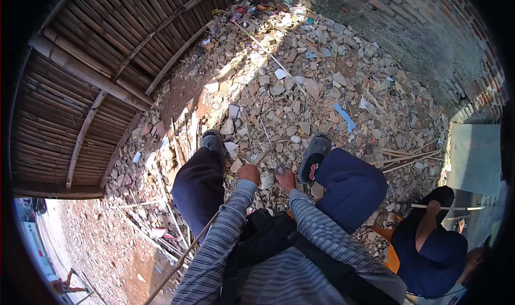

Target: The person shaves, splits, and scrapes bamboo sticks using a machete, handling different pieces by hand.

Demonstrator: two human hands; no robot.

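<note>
My left hand is closed in a fist between my knees, around a thin brown stick. That stick runs from the lower left, passes behind my left forearm, and a thin bent length shows again just beyond the fist. Close by, a little to the right, my right hand is closed too. Something small and greyish shows at its fingertips, but what it is I cannot make out. Both hands hang low over rubble, between my two grey clogs.
A bamboo slat wall stands at left, a brick wall at the far right. Loose bamboo strips lie on the stones, with more at lower left. Another person sits close at right on an orange plastic seat, near a light stick.
</note>
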